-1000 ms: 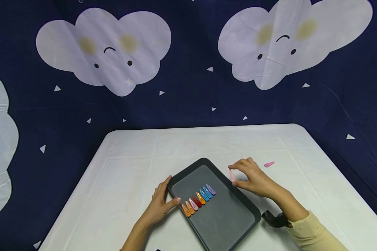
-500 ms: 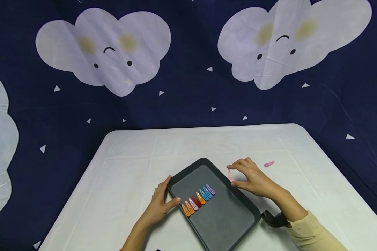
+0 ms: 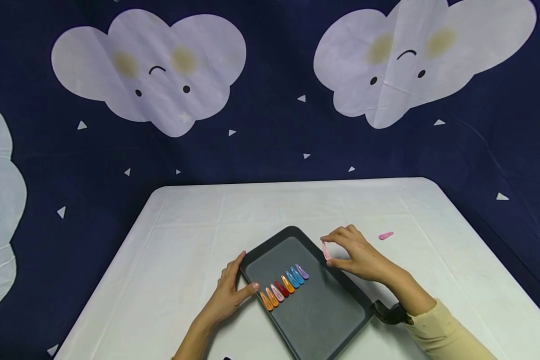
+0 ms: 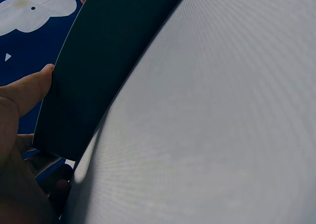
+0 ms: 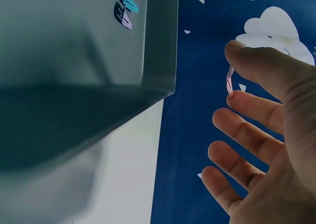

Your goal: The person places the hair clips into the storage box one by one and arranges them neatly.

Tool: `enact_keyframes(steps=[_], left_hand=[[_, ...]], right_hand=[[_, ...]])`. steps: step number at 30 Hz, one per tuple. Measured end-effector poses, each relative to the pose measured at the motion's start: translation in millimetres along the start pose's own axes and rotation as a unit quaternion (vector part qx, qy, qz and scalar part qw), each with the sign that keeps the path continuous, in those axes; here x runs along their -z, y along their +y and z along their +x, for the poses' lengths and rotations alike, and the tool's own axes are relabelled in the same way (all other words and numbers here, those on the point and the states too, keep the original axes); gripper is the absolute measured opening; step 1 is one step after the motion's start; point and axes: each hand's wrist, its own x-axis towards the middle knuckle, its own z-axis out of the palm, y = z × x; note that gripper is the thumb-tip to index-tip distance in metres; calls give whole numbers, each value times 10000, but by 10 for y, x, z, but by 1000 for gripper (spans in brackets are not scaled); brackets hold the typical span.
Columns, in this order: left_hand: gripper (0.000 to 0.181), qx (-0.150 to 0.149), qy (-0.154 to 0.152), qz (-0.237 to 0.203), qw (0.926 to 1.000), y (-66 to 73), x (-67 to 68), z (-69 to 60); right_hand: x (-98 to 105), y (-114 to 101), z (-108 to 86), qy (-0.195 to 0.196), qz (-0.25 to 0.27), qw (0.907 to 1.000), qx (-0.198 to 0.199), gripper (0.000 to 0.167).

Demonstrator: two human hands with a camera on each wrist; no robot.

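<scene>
A dark grey baking tray (image 3: pixel 315 320) lies at an angle on the table. A row of coloured snap hair clips (image 3: pixel 282 287) runs across it: orange, pink, red, blue and purple. My left hand (image 3: pixel 227 292) holds the tray's left corner, thumb at one side and fingers along the other; the left wrist view shows the thumb against the tray wall (image 4: pixel 94 61). My right hand (image 3: pixel 357 255) pinches a light pink hair clip (image 3: pixel 326 251) between thumb and index finger, just above the tray's right rim. In the right wrist view this clip (image 5: pixel 229 81) is seen edge-on, the other fingers spread.
Another pink hair clip (image 3: pixel 385 235) lies on the white tablecloth (image 3: pixel 198 225) beyond my right hand. A black wrist device (image 3: pixel 391 313) under the right forearm is close to the tray's right corner. Behind the table hangs a navy cloth (image 3: pixel 270 150) with clouds.
My right hand has moved slightly left, bringing the pinched pink clip closer to the tray's right rim. The left hand, the tray and the row of clips stay put.
</scene>
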Motion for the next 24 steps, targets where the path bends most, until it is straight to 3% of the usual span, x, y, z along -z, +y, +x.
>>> enact_keyframes(steps=[24], left_hand=[[87,109,-69,0,9999,-2,8,5]], right_hand=[[-48,-70,88,-115,159,9998,69,52]])
